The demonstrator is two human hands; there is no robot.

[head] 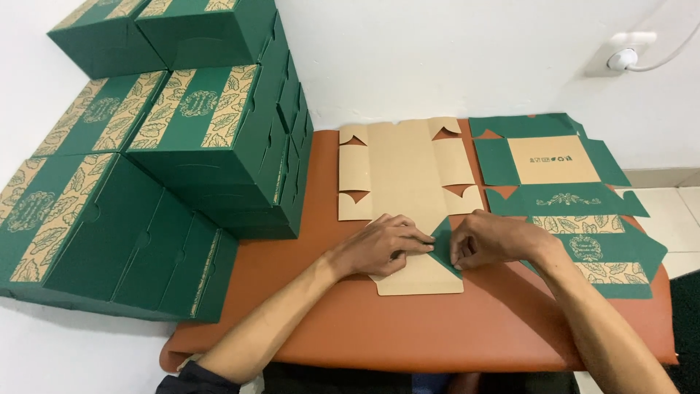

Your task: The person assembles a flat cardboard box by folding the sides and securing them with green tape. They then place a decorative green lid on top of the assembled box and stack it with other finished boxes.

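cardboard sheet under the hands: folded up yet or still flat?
Mostly flat. The box blank lies spread, brown side up, on the orange-brown table; only one flap is turned over, green side showing, pinched by left hand and right hand.

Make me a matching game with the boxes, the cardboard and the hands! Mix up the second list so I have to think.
Things:
1. stacked green boxes
2. unfolded brown sheet
3. flat green sheet
4. wall socket

Places:
A. upper right, on the white wall
B. piled at the left
C. right side of the orange table
D. middle of the table, under the left hand and right hand

Pairs: 1-B, 2-D, 3-C, 4-A
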